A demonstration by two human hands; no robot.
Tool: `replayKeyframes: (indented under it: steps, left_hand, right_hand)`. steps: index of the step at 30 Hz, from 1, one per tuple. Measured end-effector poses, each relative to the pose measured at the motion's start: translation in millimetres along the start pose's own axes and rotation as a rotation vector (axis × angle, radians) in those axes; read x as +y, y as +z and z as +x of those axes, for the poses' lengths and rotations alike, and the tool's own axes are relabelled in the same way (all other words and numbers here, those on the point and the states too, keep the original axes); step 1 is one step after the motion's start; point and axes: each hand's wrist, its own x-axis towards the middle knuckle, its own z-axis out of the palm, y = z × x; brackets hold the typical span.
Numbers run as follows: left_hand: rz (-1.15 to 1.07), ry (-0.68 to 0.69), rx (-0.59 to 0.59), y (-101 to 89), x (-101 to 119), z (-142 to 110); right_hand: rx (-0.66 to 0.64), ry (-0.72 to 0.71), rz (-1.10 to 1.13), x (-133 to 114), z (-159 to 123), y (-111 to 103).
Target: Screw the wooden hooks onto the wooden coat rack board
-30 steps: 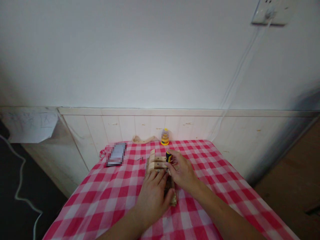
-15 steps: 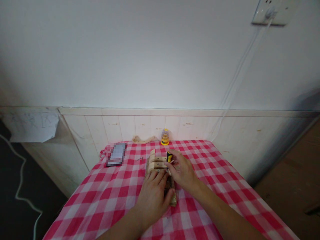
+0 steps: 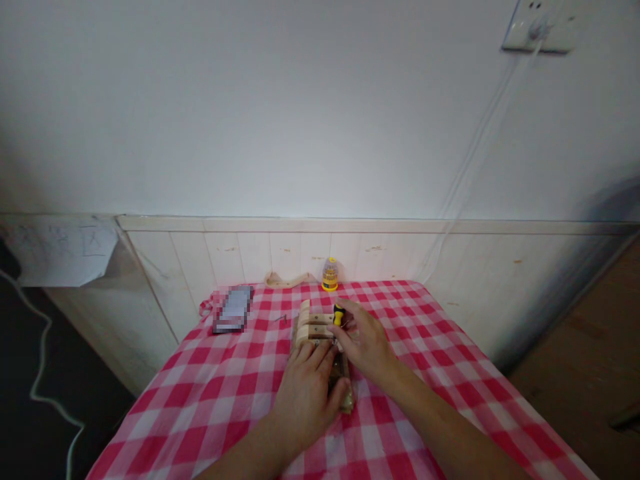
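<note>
A pale wooden piece with curved slats [image 3: 316, 329] lies on the checked cloth, small dark screw heads showing in the slats. My left hand [image 3: 309, 383] rests over its near part, fingers curled onto the wood and thumb along the right side, holding it. My right hand [image 3: 364, 333] pinches a small yellow-and-black screwdriver [image 3: 339, 315], held upright over the right end of the slats. The screwdriver's tip is hidden by the fingers. The near part of the wooden piece is darker and partly covered by my left hand.
A yellow bit holder with a clear cover [image 3: 330, 275] stands at the back edge. Left of it lies a curved wooden part [image 3: 287, 280]. A phone [image 3: 234, 309] and small metal pieces [image 3: 283, 318] lie on the red-and-white cloth [image 3: 215, 400]. The wall [image 3: 300, 133] borders the table behind.
The screwdriver handle has turned slightly in my right fingers, showing more yellow. My left hand stays in place on the wood.
</note>
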Motion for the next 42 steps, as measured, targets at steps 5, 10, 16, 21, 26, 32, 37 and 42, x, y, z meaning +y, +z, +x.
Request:
replayKeyframes:
  steps: [5,10,16,21,26,32,37,42]
  left_hand:
    - [-0.005,0.011,0.003,-0.1,-0.8,0.0]
    - [-0.004,0.008,0.000,1.5,-2.1,0.0]
    - [-0.005,0.047,0.049,-2.0,-5.1,-4.1]
    - [0.156,-0.003,0.107,-5.8,-8.8,-7.1]
    - [0.300,-0.066,0.062,-0.5,-11.2,-8.7]
    - [0.313,-0.087,0.025,1.6,-8.4,-7.9]
    - [0.307,-0.094,0.019,1.5,-7.2,-5.9]
    - [0.275,-0.067,0.018,2.1,-8.1,-4.7]
  right_hand:
    - [0.008,-0.014,-0.015,-0.3,-0.2,0.5]
    - [-0.004,-0.078,-0.051,-5.9,-2.3,-1.2]
    - [-0.001,-0.170,-0.073,-6.8,-6.8,2.1]
    - [0.053,-0.092,-0.046,-3.9,-9.4,7.1]
    - [0.084,0.053,0.021,-3.2,-8.8,15.3]
    - [0.055,0.126,0.136,-9.0,-2.3,20.7]
    - [-0.015,0.062,0.089,-16.1,7.3,22.8]
    - [-0.066,0.047,0.079,-23.3,17.3,21.8]
